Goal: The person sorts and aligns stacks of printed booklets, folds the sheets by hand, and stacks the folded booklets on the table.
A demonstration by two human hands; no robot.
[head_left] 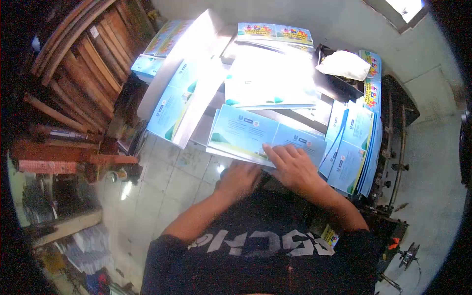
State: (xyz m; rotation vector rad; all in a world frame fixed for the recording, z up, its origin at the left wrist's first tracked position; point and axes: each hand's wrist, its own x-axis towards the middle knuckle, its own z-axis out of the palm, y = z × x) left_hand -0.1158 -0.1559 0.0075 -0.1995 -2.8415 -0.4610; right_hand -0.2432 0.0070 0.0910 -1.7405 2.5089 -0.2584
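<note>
Close in front of my body lies a printed blue and green sheet (246, 135) with small logos, on more sheets at the table's near edge. My right hand (292, 164) rests on its lower right part, fingers spread over the print. My left hand (241, 179) is at the sheet's near edge, blurred, its fingers partly hidden under the edge. Behind the sheet is a bright, glare-washed stack (273, 78). To the right, fanned blue sheets (351, 147) overlap one another. Another blue sheet (179, 101) lies at the left.
A dark box (361, 88) with a white cloth (344, 65) stands at the back right. Colourful printed stacks (275, 33) lie at the back. Wooden boards (83, 64) lean at the left. Metal machine parts (400, 162) line the right side.
</note>
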